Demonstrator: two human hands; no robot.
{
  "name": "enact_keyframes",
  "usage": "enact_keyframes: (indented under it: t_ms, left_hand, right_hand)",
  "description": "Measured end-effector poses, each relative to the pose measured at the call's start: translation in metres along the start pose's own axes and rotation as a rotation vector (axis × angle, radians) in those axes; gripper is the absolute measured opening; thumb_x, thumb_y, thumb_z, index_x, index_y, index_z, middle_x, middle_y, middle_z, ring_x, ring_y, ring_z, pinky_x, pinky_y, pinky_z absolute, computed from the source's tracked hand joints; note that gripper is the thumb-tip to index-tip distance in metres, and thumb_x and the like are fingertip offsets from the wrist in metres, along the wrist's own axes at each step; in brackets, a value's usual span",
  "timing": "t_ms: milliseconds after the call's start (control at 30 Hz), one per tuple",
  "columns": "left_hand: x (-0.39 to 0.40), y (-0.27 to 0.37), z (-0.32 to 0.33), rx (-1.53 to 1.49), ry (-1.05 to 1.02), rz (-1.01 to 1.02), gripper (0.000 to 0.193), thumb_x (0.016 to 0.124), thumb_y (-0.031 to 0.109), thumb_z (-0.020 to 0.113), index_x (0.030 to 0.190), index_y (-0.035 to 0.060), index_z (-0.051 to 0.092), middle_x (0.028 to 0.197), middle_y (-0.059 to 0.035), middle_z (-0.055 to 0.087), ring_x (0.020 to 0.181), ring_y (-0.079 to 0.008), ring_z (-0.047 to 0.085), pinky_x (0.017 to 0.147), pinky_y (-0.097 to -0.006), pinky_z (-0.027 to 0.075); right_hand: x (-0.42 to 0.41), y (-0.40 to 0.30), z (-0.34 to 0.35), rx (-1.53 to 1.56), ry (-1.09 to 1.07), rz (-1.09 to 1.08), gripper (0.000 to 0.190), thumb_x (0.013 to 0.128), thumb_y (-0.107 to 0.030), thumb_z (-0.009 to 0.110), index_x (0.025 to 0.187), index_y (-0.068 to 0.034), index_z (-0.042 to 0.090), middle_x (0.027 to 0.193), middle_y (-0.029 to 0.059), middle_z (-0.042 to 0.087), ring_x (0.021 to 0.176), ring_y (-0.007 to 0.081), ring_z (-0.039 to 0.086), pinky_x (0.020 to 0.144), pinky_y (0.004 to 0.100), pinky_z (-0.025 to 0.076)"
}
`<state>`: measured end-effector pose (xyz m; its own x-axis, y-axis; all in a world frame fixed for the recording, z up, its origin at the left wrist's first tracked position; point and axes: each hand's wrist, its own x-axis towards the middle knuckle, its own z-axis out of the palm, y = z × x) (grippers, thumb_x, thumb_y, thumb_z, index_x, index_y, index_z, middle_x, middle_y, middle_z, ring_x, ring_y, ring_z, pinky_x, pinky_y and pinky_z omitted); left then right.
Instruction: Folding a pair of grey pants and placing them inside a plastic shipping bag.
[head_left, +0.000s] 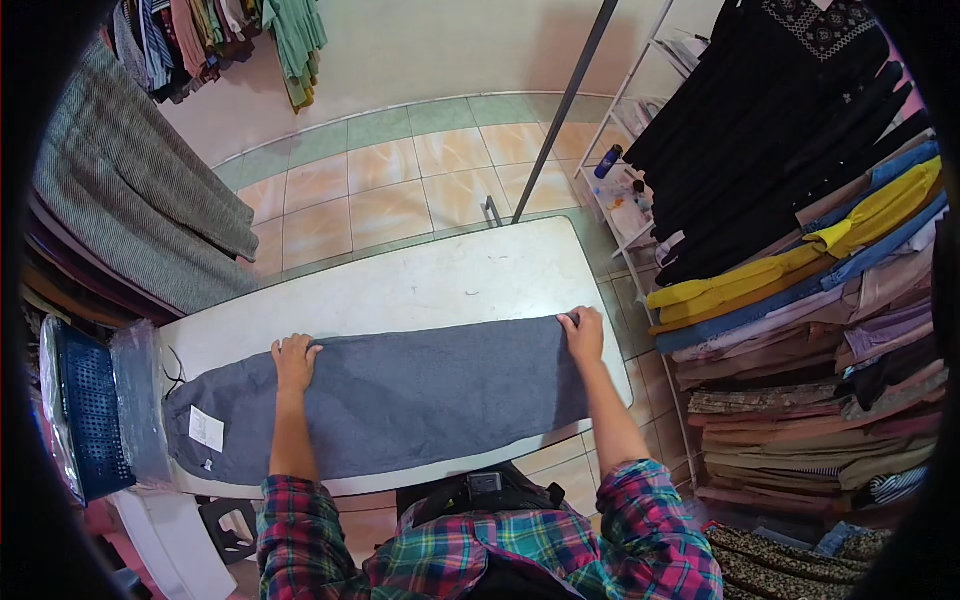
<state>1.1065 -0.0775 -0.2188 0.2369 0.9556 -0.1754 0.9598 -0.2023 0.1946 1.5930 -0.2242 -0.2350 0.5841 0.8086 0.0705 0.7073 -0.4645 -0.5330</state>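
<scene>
A dark grey garment (442, 390) lies folded lengthwise across a white table (450, 277). My left hand (295, 361) rests at its far edge, left of the middle, with thumb and fingers pinching the cloth. At the garment's far right corner, my right hand (582, 334) grips the fabric between thumb and fingers. A white paper tag (206, 428) lies on the garment's left end, with a small white label (208, 465) below it. A thin black cord (175, 373) lies just beyond that end.
Clear plastic packaging (141, 405) and a blue perforated plastic basket (94, 412) stand at the table's left end. Hanging clothes (750, 285) crowd the right side, beside a white shelf rack (622, 202) with a blue bottle (608, 161). A grey textured garment (135, 187) hangs at left.
</scene>
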Motion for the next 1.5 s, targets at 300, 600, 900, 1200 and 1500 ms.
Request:
enact_keyframes:
  t_ms: [300,600,900,1200,1500]
  left_hand:
    - [-0.071,0.118,0.054,-0.081,0.097,0.296,0.062,0.079,0.029,0.055,0.133,0.0095,0.031,0.140,-0.0174,0.023,0.129,-0.0359,0.020,0.103,-0.0520,0.014]
    - [-0.125,-0.082,0.038,0.092,0.168,-0.125,0.058,0.084,0.026,0.048,0.136,0.0109,0.026,0.143,-0.0155,0.018,0.131,-0.0350,0.017,0.104,-0.0500,0.013]
    - [-0.095,-0.013,0.039,0.093,0.219,-0.164,0.058,0.086,0.036,0.043,0.135,0.0106,0.026,0.142,-0.0132,0.020,0.131,-0.0309,0.017,0.102,-0.0531,0.014]
    - [-0.106,-0.161,0.014,0.082,0.200,-0.098,0.061,0.085,0.034,0.046,0.137,0.0111,0.024,0.143,-0.0133,0.017,0.131,-0.0329,0.017,0.104,-0.0500,0.014]
    - [-0.103,-0.258,-0.022,-0.046,0.279,0.045,0.047,0.082,0.021,0.054,0.125,0.0065,0.042,0.127,-0.0155,0.043,0.112,-0.0310,0.045,0.096,-0.0384,0.034]
  right_hand:
    - [-0.114,-0.111,0.063,-0.048,-0.334,-0.797,0.063,0.080,-0.041,0.053,0.133,-0.014,0.031,0.140,0.0130,0.025,0.129,0.0324,0.023,0.103,0.0505,0.017]
    - [-0.055,0.000,-0.003,-0.373,-0.192,-0.252,0.064,0.083,-0.045,0.045,0.138,-0.020,0.023,0.144,0.0111,0.015,0.132,0.0313,0.013,0.105,0.0503,0.011]
    - [-0.121,-0.144,0.071,-0.175,-0.197,-0.533,0.067,0.082,-0.039,0.051,0.135,-0.008,0.026,0.141,0.0171,0.020,0.131,0.0335,0.016,0.104,0.0500,0.014]
    - [-0.135,-0.171,0.095,-0.342,-0.355,-0.698,0.061,0.082,-0.045,0.048,0.135,-0.021,0.030,0.142,0.0093,0.022,0.131,0.0296,0.018,0.104,0.0486,0.016]
    - [-0.115,-0.118,0.072,-0.488,-0.152,-0.255,0.061,0.083,-0.035,0.050,0.136,-0.015,0.026,0.143,0.0120,0.020,0.131,0.0331,0.017,0.104,0.0468,0.016]
